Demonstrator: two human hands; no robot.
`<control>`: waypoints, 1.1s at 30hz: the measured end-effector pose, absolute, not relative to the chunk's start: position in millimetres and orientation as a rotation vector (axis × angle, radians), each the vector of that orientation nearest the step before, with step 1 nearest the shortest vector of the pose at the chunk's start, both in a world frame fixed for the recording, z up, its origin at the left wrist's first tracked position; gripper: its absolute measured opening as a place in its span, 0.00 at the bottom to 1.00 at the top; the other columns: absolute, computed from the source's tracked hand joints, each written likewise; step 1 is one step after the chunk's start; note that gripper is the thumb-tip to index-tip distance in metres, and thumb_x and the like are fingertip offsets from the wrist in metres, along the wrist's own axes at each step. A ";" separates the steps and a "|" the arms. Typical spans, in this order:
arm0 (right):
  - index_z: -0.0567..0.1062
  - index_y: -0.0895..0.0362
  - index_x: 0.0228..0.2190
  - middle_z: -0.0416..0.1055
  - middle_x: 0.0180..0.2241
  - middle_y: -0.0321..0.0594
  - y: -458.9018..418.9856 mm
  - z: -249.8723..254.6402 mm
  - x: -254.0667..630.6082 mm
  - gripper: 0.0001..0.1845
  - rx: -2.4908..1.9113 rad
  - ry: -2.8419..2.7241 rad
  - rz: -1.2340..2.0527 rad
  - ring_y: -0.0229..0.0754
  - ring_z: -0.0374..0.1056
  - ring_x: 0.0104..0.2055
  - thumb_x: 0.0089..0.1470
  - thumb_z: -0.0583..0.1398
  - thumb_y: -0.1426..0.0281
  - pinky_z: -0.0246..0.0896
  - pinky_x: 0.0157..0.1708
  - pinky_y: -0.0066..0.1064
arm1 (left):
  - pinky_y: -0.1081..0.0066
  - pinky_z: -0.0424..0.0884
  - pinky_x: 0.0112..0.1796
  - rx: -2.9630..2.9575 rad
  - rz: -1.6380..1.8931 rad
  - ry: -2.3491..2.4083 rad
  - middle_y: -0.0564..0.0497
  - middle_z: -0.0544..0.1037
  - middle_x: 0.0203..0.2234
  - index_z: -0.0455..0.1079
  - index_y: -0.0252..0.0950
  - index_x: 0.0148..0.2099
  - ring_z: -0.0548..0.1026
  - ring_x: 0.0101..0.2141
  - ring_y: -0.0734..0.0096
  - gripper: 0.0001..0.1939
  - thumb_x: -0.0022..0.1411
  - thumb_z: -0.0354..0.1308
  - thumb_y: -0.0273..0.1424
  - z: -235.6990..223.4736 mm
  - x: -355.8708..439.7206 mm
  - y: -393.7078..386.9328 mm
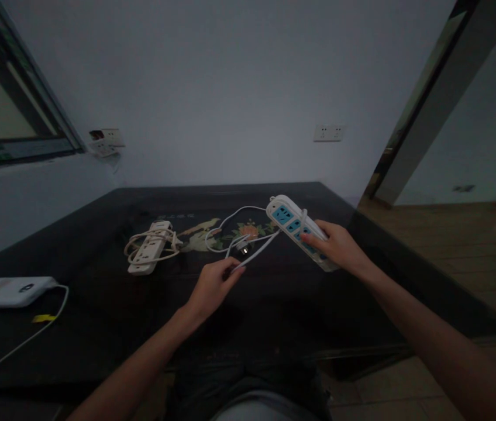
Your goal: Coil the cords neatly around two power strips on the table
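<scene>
My right hand [333,244] grips a white power strip [289,206] with blue socket faces, held tilted above the dark table. A turn of its white cord [259,252] crosses the strip near my thumb. Left of it, my left hand [213,285] pinches the cord between thumb and fingers. The rest of the cord loops behind, and its plug [243,248] hangs near the middle, over the table's flower picture. Farther left lies a second white power strip [149,250], its own cord wrapped around it.
A white device [13,292] with a thin cable [61,304] lies at the left of the dark table [112,327], beside a small yellow tag [44,318]. On the wall behind are a socket plate [329,133] and another socket [112,138] with something plugged in.
</scene>
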State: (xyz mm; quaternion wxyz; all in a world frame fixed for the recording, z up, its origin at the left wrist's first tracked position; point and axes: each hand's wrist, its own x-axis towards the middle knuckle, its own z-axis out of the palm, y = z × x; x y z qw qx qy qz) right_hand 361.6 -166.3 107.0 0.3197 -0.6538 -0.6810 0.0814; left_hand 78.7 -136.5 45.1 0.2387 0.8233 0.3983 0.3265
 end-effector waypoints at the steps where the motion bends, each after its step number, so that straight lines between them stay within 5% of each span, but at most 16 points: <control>1: 0.71 0.59 0.28 0.69 0.25 0.40 -165.9 104.8 363.0 0.25 -1.726 -1.779 0.228 0.40 0.63 0.26 0.50 0.54 0.48 0.52 0.25 0.29 | 0.76 0.62 0.28 2.249 0.887 1.100 0.54 0.74 0.24 0.72 0.34 0.35 0.71 0.25 0.73 0.13 0.63 0.52 0.37 45.0 79.0 -136.5; 5: 0.70 0.59 0.27 0.68 0.24 0.39 -163.4 98.3 367.1 0.25 -1.735 -1.734 0.279 0.40 0.63 0.25 0.50 0.54 0.48 0.52 0.23 0.28 | 0.76 0.64 0.29 2.306 0.797 1.048 0.54 0.75 0.24 0.71 0.36 0.38 0.72 0.26 0.73 0.14 0.65 0.48 0.38 45.0 81.7 -142.4; 11: 0.71 0.59 0.28 0.68 0.25 0.39 -161.2 96.4 368.3 0.25 -1.739 -1.743 0.298 0.40 0.64 0.26 0.51 0.54 0.48 0.53 0.24 0.28 | 0.67 0.69 0.44 2.538 0.720 0.936 0.47 0.78 0.44 0.68 0.38 0.52 0.76 0.43 0.65 0.17 0.68 0.44 0.35 44.2 80.8 -155.6; 18: 0.71 0.59 0.27 0.69 0.25 0.39 -158.7 94.9 364.5 0.25 -1.774 -1.787 0.237 0.39 0.63 0.26 0.52 0.53 0.48 0.52 0.25 0.28 | 0.68 0.73 0.40 2.829 0.541 0.757 0.47 0.78 0.40 0.56 0.39 0.62 0.77 0.39 0.68 0.22 0.68 0.44 0.31 47.3 78.7 -161.3; 33: 0.72 0.56 0.37 0.75 0.34 0.47 -163.3 79.3 332.9 0.29 -2.149 -2.162 -0.003 0.49 0.72 0.35 0.53 0.50 0.44 0.54 0.27 0.29 | 0.71 0.67 0.28 3.453 0.406 0.371 0.48 0.74 0.25 0.69 0.31 0.36 0.72 0.29 0.66 0.11 0.67 0.46 0.26 112.8 92.7 -164.8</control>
